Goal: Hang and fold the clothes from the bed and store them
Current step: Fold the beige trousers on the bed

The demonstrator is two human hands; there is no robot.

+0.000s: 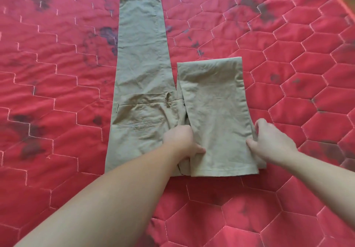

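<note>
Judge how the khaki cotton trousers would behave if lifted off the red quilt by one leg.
The khaki cotton trousers would probably go floppy: one leg already lies folded flat on itself. The fold would likely fall open. They look light, wrinkling where the left hand and right hand touch them.

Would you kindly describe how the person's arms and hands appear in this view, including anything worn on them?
Both forearms are bare, with no sleeves in view. The left hand and the right hand wear no gloves, and no rings, watch or bracelets show. The right hand is slightly blurred, so fine detail there is unclear.
</note>
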